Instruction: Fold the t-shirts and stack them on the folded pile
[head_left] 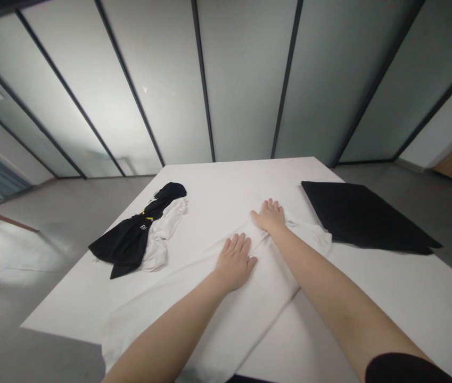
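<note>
A white cloth garment (pixel 194 290) lies spread across the white table, its lower end hanging over the near edge; its exact kind is hard to tell. My left hand (pixel 235 261) rests palm down on the middle of it, fingers stretched out. Farther off and to the right, my right hand (pixel 270 215) lies flat near the garment's far end, fingers extended and thumb apart. Some creases run between and around the hands. Neither hand grips anything that I can see.
On the table's left lies a crumpled black garment (pixel 130 239) with white lettering, beside crumpled white cloth (pixel 165 229). Flat black fabric (pixel 361 218) lies at the right, reaching past the table edge. The white table (pixel 218 186) stands before frosted glass panels (pixel 245 80).
</note>
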Motion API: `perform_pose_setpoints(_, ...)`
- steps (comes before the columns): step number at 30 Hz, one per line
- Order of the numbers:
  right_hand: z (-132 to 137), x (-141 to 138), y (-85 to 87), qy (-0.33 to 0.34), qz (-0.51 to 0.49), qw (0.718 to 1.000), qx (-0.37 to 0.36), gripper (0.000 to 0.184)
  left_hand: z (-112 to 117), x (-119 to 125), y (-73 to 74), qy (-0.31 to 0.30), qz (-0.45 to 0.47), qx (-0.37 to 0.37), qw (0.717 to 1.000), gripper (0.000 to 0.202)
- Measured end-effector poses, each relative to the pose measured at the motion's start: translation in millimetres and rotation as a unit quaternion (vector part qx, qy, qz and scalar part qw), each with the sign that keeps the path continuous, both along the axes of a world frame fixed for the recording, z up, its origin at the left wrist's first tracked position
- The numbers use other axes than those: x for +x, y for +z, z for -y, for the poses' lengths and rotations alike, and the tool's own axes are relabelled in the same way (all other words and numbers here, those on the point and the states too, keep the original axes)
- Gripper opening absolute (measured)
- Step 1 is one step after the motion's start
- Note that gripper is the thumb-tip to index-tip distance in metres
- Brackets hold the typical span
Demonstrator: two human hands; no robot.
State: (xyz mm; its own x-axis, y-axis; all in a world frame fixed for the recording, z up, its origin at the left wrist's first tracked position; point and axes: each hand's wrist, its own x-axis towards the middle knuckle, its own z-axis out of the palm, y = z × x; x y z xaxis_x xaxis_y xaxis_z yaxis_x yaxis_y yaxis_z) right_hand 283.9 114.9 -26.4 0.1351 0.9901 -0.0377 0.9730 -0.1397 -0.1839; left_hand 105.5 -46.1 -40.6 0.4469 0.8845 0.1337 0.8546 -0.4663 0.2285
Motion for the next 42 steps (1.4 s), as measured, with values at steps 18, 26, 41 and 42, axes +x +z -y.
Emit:
perform_pose_setpoints(18,142.4,9.1,-0.9,0.229,-0.062,0.971,-0.022,0.06,-0.6,4.5,-15.8,0.048,0.042,0.057,0.996,0.047)
perform_pose_setpoints(26,176.0,7.6,-9.3,0.155,0.022,0.988,0.002,0.062,2.0,5.7,-12.3,0.045,0.016,0.053,0.997,0.042)
perform_pose_setpoints(41,103.3,-4.2,-1.5,0.265,0.012,0.964,0.004,0.06,-11.4,-16.5,14.4,0.094,-0.126,-0.078,0.984,0.077)
perform_pose_setpoints(42,92.8,-3.7,-0.3,0.278,0.011,0.961,0.004,0.061,-13.4,-16.7,14.9,0.094,-0.128,-0.081,0.984,0.078)
